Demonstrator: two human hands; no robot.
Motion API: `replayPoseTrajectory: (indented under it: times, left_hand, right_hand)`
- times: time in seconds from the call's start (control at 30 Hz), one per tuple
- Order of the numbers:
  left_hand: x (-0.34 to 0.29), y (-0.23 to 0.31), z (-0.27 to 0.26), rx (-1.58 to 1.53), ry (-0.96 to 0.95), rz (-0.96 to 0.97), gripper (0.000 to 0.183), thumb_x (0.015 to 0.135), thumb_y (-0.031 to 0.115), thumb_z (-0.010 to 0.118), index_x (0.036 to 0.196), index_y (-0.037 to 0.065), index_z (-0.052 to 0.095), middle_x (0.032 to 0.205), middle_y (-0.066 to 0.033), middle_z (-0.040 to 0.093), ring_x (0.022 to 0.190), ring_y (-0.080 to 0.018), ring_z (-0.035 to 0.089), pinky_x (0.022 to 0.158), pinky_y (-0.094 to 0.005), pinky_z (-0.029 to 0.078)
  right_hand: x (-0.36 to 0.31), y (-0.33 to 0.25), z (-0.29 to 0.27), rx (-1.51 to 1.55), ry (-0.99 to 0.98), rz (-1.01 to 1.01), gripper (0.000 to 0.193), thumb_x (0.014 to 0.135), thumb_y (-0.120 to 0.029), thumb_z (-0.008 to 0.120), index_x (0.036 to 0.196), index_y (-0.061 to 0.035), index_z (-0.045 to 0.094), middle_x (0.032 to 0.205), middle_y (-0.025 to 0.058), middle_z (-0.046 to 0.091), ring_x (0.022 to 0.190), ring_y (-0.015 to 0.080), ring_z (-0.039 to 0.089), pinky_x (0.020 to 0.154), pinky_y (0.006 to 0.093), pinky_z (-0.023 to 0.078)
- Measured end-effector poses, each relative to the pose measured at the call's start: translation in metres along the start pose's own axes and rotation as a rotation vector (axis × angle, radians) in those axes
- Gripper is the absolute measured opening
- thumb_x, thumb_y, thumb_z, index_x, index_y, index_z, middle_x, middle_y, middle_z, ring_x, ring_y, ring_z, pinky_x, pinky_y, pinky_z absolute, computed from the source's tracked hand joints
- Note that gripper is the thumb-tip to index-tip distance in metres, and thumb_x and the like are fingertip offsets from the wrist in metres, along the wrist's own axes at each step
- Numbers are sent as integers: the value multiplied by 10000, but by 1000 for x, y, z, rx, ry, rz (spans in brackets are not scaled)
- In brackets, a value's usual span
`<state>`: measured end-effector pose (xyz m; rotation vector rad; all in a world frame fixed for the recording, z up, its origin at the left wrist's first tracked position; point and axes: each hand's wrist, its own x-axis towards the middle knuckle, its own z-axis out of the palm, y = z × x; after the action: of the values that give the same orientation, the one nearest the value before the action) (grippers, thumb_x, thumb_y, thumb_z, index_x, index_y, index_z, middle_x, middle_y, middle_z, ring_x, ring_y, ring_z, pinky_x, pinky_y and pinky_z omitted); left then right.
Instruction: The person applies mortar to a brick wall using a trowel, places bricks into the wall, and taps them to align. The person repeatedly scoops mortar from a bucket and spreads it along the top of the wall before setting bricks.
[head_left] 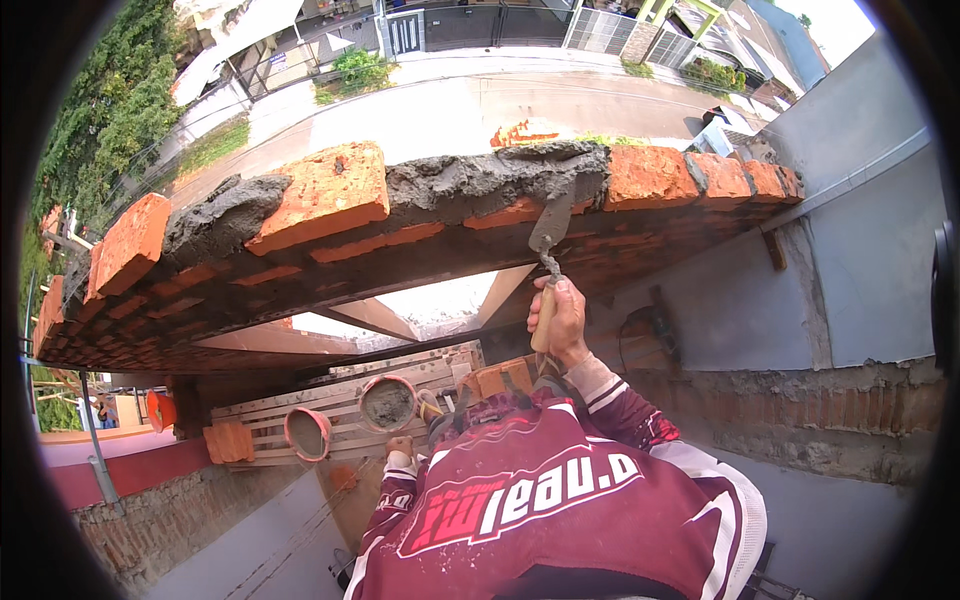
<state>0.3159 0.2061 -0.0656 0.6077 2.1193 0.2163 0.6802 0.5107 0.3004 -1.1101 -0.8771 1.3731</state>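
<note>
Brick wall above, right hand grips trowel; left hand half-hidden, grip unclear.

We see the right hand gripping a trowel whose blade touches the wet mortar on top of the brick wall. Below, the left hand is near a bucket of mortar on wooden planks.

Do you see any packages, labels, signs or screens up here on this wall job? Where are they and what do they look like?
Printed lettering on the jersey: lower middle, on the person's maroon top, large slanted white and red letters.
No packages, signs or screens show.
</note>
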Motion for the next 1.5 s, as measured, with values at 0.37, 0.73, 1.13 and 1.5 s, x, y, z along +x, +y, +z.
replayPoseTrajectory:
  times: [0.37, 0.73, 1.13, 1.5]
  left_hand:
    - [-68, 61, 41, -335, -11, -253, 472, 874, 361, 742, 1247, 80, 676, 1218, -218, 682, 1153, -318, 658, 981, -424, 519]
    - [-29, 26, 86, -173, -390, -567, 948, 889, 507, 709, 1630, 226, 189, 1698, -184, 75, 1538, -449, 173, 1167, -643, 309]
    - [-13, 12, 97, -194, -357, -571, 768, 882, 503, 681, 1510, 147, 417, 1656, -224, 183, 1509, -509, 181, 1092, -707, 314]
    - [-14, 9, 98, -209, -348, -556, 724, 902, 506, 663, 1474, 110, 462, 1638, -244, 221, 1492, -535, 207, 1075, -715, 332]
  right_hand:
    - [-27, 150, 16, -537, -469, 154, 332, 1070, -299, 465, 1129, 11, 571, 745, 11, 575, 601, 59, 520, 540, 231, 450]
    - [-14, 528, 140, -1861, -1615, -63, 280, 982, -226, 509, 1164, -48, 627, 1133, 296, 666, 963, 462, 698, 806, 541, 558]
    - [-113, 761, 213, -1825, -2055, -1417, 178, 904, -169, 599, 932, -12, 679, 792, 117, 665, 673, 278, 681, 496, 421, 513]
    - [-12, 744, 195, -1734, -1915, -489, 293, 974, -202, 498, 1183, -10, 571, 950, 232, 716, 829, 411, 728, 710, 497, 591]
